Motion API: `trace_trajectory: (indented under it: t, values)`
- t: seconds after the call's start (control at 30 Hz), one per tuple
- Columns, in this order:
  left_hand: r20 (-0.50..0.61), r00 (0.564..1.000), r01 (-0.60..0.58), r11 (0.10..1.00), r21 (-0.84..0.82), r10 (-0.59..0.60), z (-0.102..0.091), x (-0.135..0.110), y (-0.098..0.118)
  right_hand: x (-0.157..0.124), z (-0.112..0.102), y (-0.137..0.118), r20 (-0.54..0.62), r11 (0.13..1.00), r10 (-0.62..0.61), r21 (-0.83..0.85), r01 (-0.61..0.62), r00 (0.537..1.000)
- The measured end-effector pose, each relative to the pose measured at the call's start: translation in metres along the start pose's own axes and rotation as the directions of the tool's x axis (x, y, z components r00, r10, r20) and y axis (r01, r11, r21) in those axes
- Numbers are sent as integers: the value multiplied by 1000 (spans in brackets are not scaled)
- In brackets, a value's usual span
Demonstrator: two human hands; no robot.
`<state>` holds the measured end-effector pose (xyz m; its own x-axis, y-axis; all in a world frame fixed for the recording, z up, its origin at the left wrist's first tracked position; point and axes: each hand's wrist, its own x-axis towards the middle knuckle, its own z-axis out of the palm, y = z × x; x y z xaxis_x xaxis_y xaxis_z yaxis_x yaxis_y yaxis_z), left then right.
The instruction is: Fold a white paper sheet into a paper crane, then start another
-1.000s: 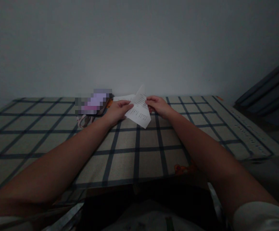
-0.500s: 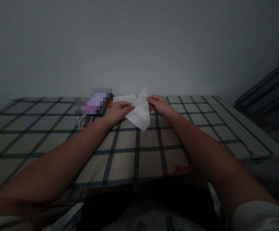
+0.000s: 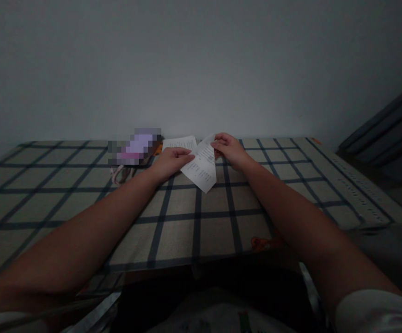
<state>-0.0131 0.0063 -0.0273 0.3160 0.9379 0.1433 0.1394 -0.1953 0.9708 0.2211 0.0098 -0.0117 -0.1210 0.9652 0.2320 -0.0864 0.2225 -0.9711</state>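
A white printed paper slip (image 3: 203, 169) lies partly raised over the checked tablecloth (image 3: 187, 222), far from me near the wall. My left hand (image 3: 171, 162) pinches its left edge with curled fingers. My right hand (image 3: 229, 150) grips the top right corner, which is bent over under the fingers. A second white sheet (image 3: 179, 142) lies flat behind the left hand.
A blurred purple and pink object (image 3: 135, 147) with pale cords (image 3: 119, 175) sits left of the papers. A plain wall rises behind the table. Dark slanted panels (image 3: 388, 134) stand at the right, past the table's edge.
The paper's upper corner, which stood up a second ago, has been folded down under my right hand. Both hands stayed almost in place.
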Motion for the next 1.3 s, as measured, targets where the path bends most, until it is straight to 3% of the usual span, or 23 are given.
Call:
trace_trajectory:
  t: [0.63, 0.73, 0.93, 1.2, 1.3]
  values:
    - [71, 997, 20, 999, 36, -23, 4, -6, 10, 2, -3, -2, -55, 999, -46, -2, 46, 997]
    - [15, 1000, 0, 1000, 20, 0, 5, -5, 8, 0, -2, -5, -39, 1000, 5, 27, -4, 999]
    - [-204, 978, -70, 993, -98, 48, 5, -2, 11, -5, 3, -4, 161, 988, 152, -48, -146, 975]
    - [-214, 975, -93, 979, -182, 53, 7, -1, 13, -6, 2, -5, 82, 1000, -15, -7, 15, 997]
    - [-274, 960, -127, 959, -252, 55, 6, 2, 12, -5, -1, -3, 122, 1000, 20, 6, -21, 992]
